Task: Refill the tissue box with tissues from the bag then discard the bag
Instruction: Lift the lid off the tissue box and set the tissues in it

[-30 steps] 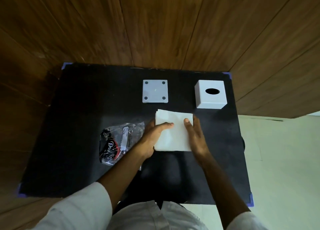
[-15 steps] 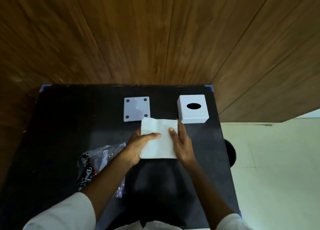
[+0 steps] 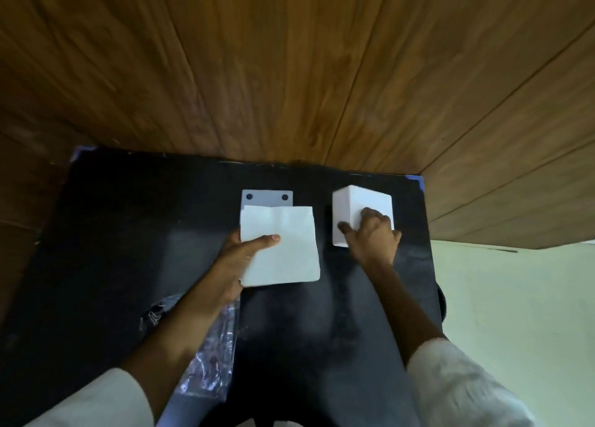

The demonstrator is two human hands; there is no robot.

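Note:
My left hand (image 3: 241, 259) holds a white stack of tissues (image 3: 283, 249) above the middle of the black table, thumb on top. The stack's far edge overlaps the flat grey base plate (image 3: 267, 197) of the tissue box. My right hand (image 3: 370, 236) grips the white cube tissue box (image 3: 360, 206) at the table's far right, fingers over its top and thumb on its left side; the oval slot is hidden under the hand. The clear plastic bag (image 3: 209, 352) with dark print lies under my left forearm near the front edge.
The black table (image 3: 128, 249) has blue-taped corners and stands against a wood-panelled wall (image 3: 289, 72). A pale floor (image 3: 515, 297) shows to the right of the table. A dark round object (image 3: 441, 301) peeks out at the table's right edge.
My right hand let go of the tissue stack and moved right onto the tissue box. My left hand alone now holds the stack, shifted farther over the base plate. The camera tilted forward.

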